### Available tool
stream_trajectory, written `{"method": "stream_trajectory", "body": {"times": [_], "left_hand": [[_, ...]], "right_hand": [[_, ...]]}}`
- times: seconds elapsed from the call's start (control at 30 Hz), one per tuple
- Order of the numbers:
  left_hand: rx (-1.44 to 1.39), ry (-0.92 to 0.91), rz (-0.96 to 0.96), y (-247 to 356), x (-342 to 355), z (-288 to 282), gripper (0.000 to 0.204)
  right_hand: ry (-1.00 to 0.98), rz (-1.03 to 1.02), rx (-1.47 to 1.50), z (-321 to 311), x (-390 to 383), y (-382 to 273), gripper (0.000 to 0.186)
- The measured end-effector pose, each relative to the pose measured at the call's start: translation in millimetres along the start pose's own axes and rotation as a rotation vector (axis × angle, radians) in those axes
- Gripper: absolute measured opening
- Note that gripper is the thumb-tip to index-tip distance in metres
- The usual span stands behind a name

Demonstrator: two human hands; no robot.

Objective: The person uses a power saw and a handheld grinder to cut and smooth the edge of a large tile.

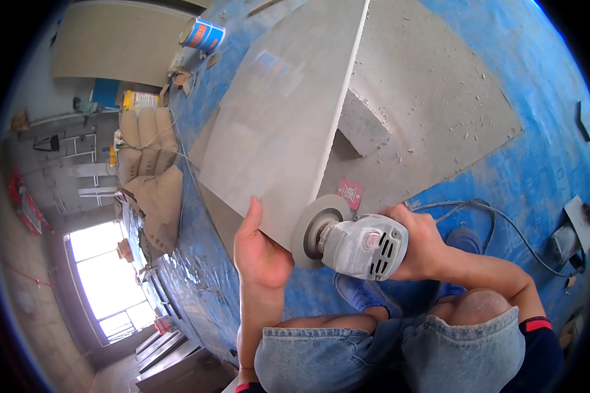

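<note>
A large grey floor tile [282,118] lies propped at an angle over a grey block [362,124]. My left hand [259,252] grips the tile's near corner, thumb on top. My right hand [418,241] holds a grey angle grinder [360,245]. Its round disc [316,229] sits against the tile's near right edge. A second grey tile [439,111] lies flat on the floor under the block, sprinkled with chips. My knees in denim shorts fill the lower edge.
The floor [537,164] is coated blue. The grinder's cable [491,216] loops to the right. Sacks [147,141] are stacked at the left, with a white and blue bucket [202,34] beyond. A blue shoe [360,295] rests below the grinder. A bright window [105,275] is at lower left.
</note>
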State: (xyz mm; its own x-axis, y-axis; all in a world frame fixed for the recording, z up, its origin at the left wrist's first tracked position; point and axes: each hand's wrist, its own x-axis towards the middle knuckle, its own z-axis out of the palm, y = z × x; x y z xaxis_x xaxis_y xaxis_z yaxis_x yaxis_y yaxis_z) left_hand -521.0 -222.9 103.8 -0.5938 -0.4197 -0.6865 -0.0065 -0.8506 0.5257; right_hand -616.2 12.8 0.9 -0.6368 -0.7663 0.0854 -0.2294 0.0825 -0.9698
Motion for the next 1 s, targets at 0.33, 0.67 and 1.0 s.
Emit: {"method": "stream_trajectory", "body": {"times": [0.33, 0.67, 1.0], "left_hand": [[-0.141, -0.102, -0.091, 0.2, 2.3, -9.1, 0.055], [-0.162, -0.088, -0.08, -2.0, 1.0, -10.6, 0.055], [-0.077, -0.026, -0.041, -4.5, 2.2, -8.1, 0.054]], "right_hand": [[0.006, -0.005, -0.04, -9.6, 4.5, -4.1, 0.068], [-0.004, -0.058, -0.075, -14.1, 6.4, -11.0, 0.067], [-0.018, 0.017, -0.046, -17.8, 9.2, -14.1, 0.065]]}}
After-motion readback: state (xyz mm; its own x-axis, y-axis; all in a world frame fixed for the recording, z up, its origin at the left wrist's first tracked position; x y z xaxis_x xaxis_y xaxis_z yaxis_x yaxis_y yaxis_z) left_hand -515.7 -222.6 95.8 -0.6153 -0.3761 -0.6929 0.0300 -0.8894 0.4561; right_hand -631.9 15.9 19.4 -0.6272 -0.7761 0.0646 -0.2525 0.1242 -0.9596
